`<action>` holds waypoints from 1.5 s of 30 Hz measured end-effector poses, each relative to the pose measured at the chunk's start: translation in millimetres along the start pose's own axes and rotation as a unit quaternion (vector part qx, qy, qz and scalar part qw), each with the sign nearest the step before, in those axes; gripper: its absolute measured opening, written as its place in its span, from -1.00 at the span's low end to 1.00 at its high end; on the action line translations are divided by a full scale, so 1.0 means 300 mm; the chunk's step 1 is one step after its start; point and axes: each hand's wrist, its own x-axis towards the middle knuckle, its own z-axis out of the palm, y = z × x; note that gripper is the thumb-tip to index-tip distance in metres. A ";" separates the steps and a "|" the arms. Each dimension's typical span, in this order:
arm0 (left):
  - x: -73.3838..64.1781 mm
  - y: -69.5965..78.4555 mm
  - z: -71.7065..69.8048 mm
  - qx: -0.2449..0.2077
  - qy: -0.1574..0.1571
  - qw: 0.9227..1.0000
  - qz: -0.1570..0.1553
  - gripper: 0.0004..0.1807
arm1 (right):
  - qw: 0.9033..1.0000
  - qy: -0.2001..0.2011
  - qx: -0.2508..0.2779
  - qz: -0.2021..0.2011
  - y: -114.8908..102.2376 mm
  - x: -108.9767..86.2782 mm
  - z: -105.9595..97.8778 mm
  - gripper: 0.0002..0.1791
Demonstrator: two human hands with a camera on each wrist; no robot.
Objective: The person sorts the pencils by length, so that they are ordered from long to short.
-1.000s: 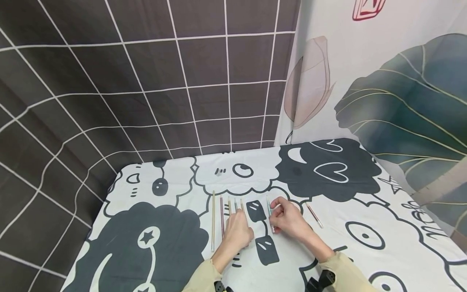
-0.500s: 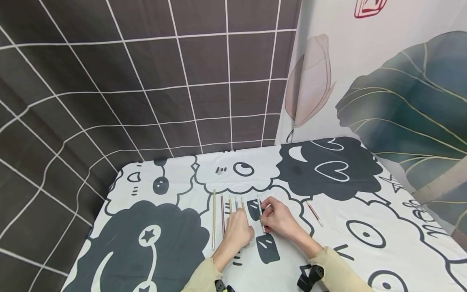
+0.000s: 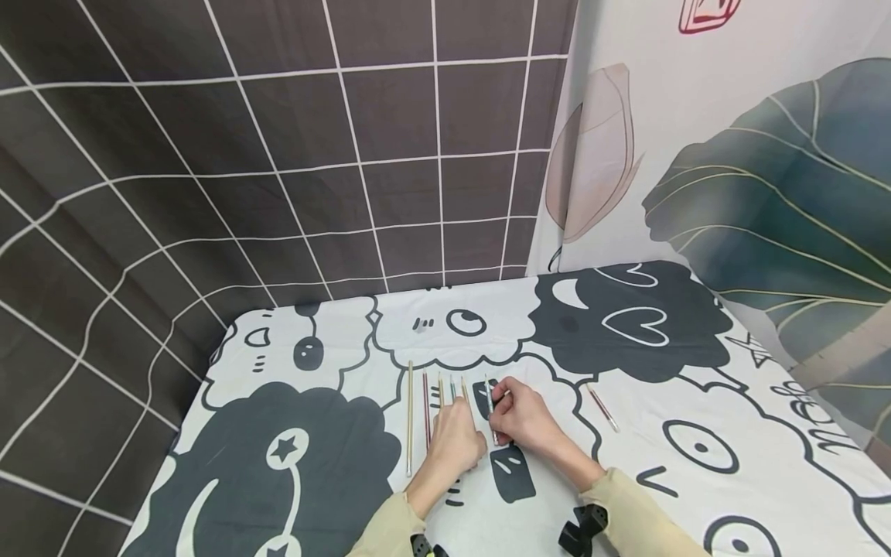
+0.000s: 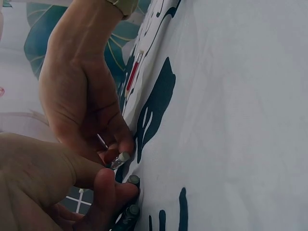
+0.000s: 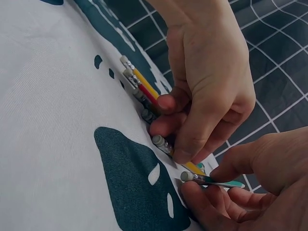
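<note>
My right hand (image 3: 522,414) pinches a teal pencil (image 5: 211,180) between thumb and fingers, its eraser end toward me, close over the cloth. Just left of it, my left hand (image 3: 457,441) bends down over a row of pencils. In the right wrist view, its thumb and finger close around a yellow pencil (image 5: 192,167) near the eraser end. A long yellow pencil (image 3: 409,422) and a red pencil (image 3: 427,410) lie side by side at the row's left end. The middle pencils are partly hidden under the left hand.
Another red pencil (image 3: 602,408) lies slanted on its own to the right. A white cloth (image 3: 557,510) with black cartoon drawings covers the table. Behind stand a dark grid-patterned curtain (image 3: 390,116) and a leaf-printed curtain (image 3: 752,193).
My right hand has slid left with the teal pencil, bringing it up beside the row. The left hand has stayed in place over the pencils.
</note>
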 end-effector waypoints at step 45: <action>-0.008 -0.012 -0.004 0.016 0.002 1.000 0.021 -0.82 | 0.997 -0.019 -0.072 0.005 -0.026 0.013 0.038 -0.75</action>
